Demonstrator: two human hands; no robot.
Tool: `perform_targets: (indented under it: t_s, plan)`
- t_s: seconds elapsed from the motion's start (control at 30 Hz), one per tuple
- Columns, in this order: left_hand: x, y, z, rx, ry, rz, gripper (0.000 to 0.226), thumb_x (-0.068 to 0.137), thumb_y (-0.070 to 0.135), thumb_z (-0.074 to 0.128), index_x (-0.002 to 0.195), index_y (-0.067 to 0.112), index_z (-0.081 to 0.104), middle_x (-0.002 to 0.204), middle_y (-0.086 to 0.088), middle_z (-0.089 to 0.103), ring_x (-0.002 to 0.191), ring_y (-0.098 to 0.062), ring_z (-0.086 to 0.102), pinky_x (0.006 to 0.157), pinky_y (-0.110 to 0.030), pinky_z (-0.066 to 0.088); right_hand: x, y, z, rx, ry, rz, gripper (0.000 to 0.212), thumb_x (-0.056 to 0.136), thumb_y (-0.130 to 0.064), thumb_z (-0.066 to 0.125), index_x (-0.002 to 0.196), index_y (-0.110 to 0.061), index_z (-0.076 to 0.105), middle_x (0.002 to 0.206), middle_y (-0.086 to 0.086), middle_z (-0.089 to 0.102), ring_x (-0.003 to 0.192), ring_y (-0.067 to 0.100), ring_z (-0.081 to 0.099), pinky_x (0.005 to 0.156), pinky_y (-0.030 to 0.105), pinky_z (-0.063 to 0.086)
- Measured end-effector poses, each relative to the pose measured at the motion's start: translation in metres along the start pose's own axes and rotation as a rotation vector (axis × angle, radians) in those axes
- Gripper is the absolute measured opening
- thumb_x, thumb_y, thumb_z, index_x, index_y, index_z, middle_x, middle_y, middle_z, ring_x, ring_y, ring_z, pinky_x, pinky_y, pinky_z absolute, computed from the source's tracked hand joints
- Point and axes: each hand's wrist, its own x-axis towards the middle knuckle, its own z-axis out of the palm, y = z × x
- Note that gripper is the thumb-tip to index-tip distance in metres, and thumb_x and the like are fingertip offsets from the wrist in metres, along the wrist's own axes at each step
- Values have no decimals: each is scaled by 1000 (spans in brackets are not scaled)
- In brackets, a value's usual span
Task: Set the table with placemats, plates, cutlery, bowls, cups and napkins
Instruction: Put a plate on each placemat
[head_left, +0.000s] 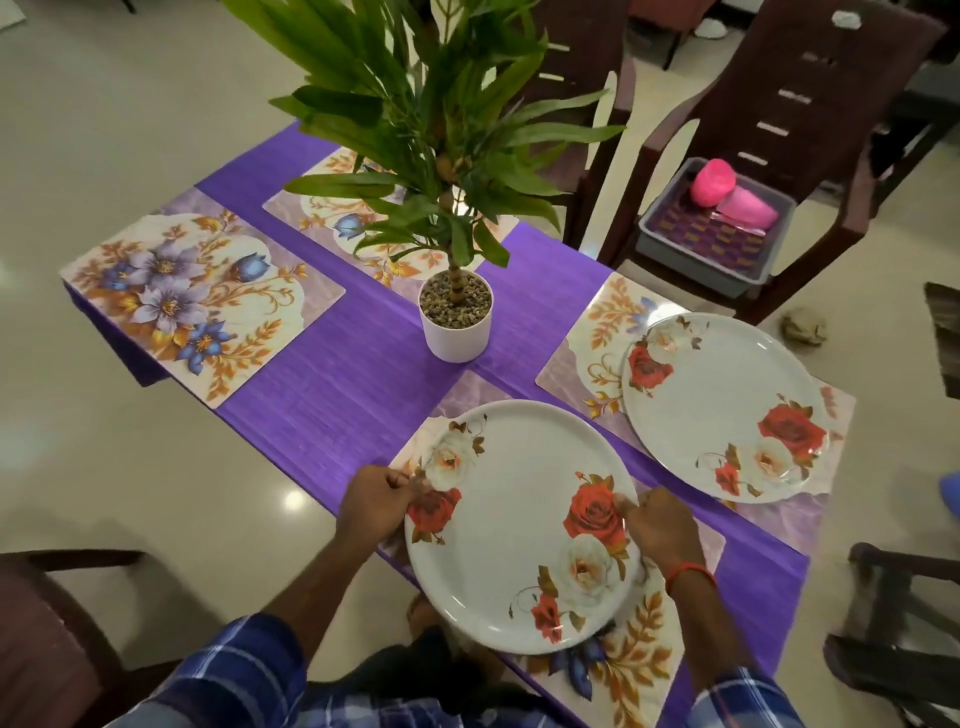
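Note:
A white plate with red and white roses lies over the near floral placemat. My left hand pinches its left rim and my right hand grips its right rim. A second rose plate sits on the right placemat. Two more floral placemats, one at the left and one at the far side, carry nothing. All lie on a purple tablecloth.
A potted plant in a white pot stands mid-table, its leaves overhanging the far mat. A grey tub with pink cups rests on a brown chair at the right. More chairs stand at the near left and right.

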Motion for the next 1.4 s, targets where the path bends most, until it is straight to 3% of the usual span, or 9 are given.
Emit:
perform_targets:
  t_s: [0.1, 0.2, 0.3, 0.43, 0.6, 0.67, 0.87, 1.1, 1.4]
  plan:
    - [-2, 0, 5, -39, 35, -20, 29, 89, 39, 77, 79, 12, 72, 78, 0, 74, 76, -16, 72, 70, -33, 61, -1, -2, 1, 21, 37, -9, 25, 98, -30, 63, 86, -8, 61, 86, 5, 56, 94, 32, 59, 87, 40, 47]
    - [-6, 1, 2, -106, 45, -42, 27, 90, 35, 76, 82, 10, 72, 78, 0, 72, 72, -15, 70, 66, -31, 60, -9, -5, 3, 95, 63, -29, 32, 98, -29, 62, 69, -20, 54, 74, 0, 59, 82, 26, 61, 77, 36, 48]
    - [-7, 1, -10, -166, 86, -44, 30, 89, 34, 77, 78, 7, 71, 70, -2, 71, 64, -13, 66, 59, -28, 51, -18, -12, 4, 201, 106, -23, 29, 96, -35, 63, 80, -12, 59, 82, 6, 64, 76, 23, 61, 71, 38, 52]
    - [0, -3, -39, -293, 188, -19, 44, 85, 35, 79, 62, 1, 63, 53, -3, 54, 53, -16, 49, 59, -33, 41, -39, -41, 8, 295, 126, -105, 31, 95, -29, 66, 79, -7, 51, 77, 7, 58, 70, 19, 55, 56, 31, 38]
    - [14, -20, -96, -388, 206, 0, 44, 86, 35, 79, 58, 12, 55, 54, -1, 55, 51, -14, 49, 49, -26, 39, -56, -95, 30, 328, 125, -153, 30, 91, -35, 70, 84, -8, 59, 75, 5, 66, 70, 21, 65, 57, 31, 49]
    - [26, -36, -126, -379, 208, -4, 45, 83, 34, 83, 56, 12, 54, 52, -1, 52, 54, -17, 47, 52, -28, 41, -61, -124, 46, 292, 118, -168, 31, 91, -38, 70, 86, -9, 60, 76, 5, 67, 73, 23, 67, 63, 32, 54]
    - [62, -78, -232, -365, 233, -7, 39, 77, 34, 89, 69, 1, 69, 59, -8, 64, 59, -20, 61, 66, -43, 61, -92, -220, 104, 290, 117, -273, 27, 89, -33, 74, 88, -13, 56, 78, 4, 65, 73, 19, 64, 55, 24, 41]
    - [94, -121, -337, -411, 325, -17, 39, 68, 29, 94, 72, -3, 70, 75, -19, 72, 64, -25, 67, 68, -47, 61, -103, -317, 172, 267, 109, -336, 34, 81, -27, 83, 84, -5, 57, 75, 6, 63, 68, 21, 55, 58, 27, 39]
    - [130, -138, -404, -457, 357, -39, 32, 67, 23, 96, 72, 4, 70, 73, -14, 74, 77, -38, 74, 71, -53, 63, -99, -403, 200, 290, 126, -394, 37, 76, -21, 88, 81, -5, 55, 69, 4, 57, 60, 15, 47, 53, 29, 37]
